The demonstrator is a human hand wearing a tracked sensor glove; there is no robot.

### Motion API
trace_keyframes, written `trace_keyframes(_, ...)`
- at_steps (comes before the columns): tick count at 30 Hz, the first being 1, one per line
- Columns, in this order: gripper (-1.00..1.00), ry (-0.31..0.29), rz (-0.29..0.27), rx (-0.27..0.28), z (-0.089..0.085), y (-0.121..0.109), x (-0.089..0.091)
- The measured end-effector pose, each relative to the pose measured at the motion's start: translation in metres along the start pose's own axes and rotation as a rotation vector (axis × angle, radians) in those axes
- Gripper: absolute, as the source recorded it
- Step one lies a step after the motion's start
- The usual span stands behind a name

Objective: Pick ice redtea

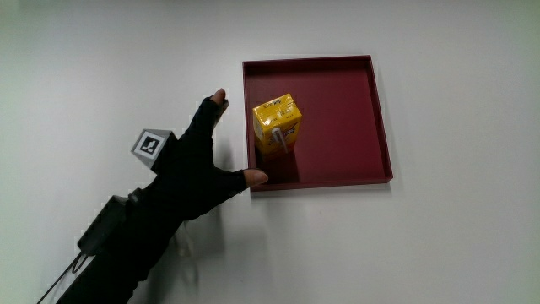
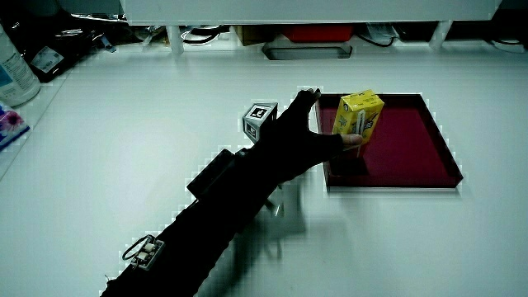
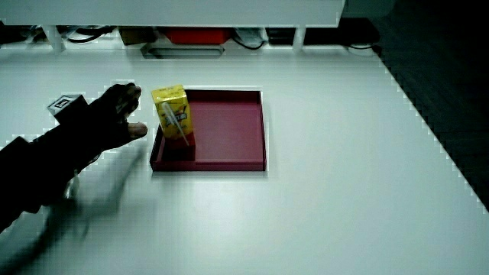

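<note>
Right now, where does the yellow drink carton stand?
The yellow drink carton stands upright inside the dark red tray, close to the tray wall nearest the hand. The hand is beside the tray, fingers spread toward the carton and not yet closed on it.

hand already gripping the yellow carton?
No. In the main view the hand is spread open beside the tray, its fingers short of the yellow carton standing inside.

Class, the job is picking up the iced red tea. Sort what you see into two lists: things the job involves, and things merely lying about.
Belongs to the job:
- yellow drink carton, standing upright
- dark red tray holding it
- hand, fingers spread, beside the tray

Just lying about:
- bottle at the table's edge
</note>
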Motion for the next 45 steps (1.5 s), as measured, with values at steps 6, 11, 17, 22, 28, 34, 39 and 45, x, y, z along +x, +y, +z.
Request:
trace_keyframes(6, 0.0, -0.022, -0.005, 0.001, -0.01, 0.012, -0.002)
trace_keyframes(11, 0.0, -0.068, -0.007, 0.01, -0.015, 0.02, -0.005)
trace_keyframes(17, 0.0, -0.072, -0.008, 0.015, -0.018, 0.027, -0.008)
trace_keyframes(22, 0.0, -0.073, -0.006, 0.017, -0.02, 0.029, -0.009)
trace_keyframes(28, 0.0, -0.072, -0.011, 0.023, -0.021, 0.03, -0.009)
trace_keyframes(34, 0.21, -0.072, -0.044, 0.064, -0.022, 0.03, -0.009)
trace_keyframes(39, 0.42, -0.073, -0.058, 0.107, -0.022, 0.031, -0.009)
trace_keyframes(45, 0.67, -0.123, -0.059, 0.166, -0.018, 0.029, -0.013)
